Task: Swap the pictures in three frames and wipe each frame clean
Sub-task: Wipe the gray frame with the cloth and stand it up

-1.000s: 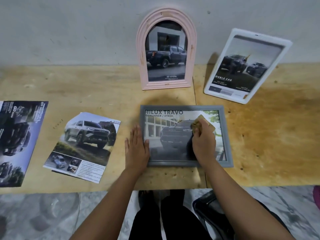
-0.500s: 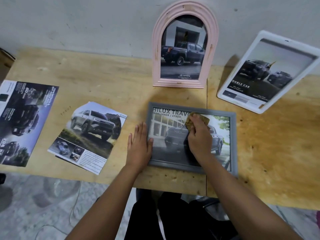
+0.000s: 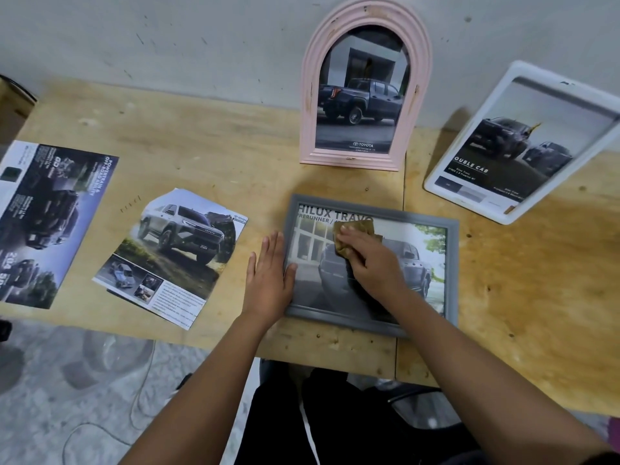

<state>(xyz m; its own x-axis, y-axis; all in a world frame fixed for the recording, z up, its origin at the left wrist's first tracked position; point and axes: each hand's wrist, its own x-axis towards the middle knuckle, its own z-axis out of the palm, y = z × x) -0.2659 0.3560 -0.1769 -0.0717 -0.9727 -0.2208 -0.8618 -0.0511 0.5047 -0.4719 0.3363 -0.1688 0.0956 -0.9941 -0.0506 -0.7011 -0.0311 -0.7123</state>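
Gripping cloth (image 3: 349, 238), right hand (image 3: 374, 265), left hand (image 3: 268, 280) flat

Both forearms (image 3: 208, 380) ran from the bottom edge up toward the middle of the view. The left hand (image 3: 270, 280) lay flat, palm down, fingers straight and close together, thumb spread to the right. Just right of it, the right hand (image 3: 374, 263) curled its fingers over a cloth (image 3: 357, 228), pressing it down.

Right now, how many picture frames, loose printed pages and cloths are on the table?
Picture frames: 3 (pink arched frame, white frame, grey frame)
Loose truck brochure pages: 2 (silver-truck page, dark page)
Wiping cloth: 1
Total: 6
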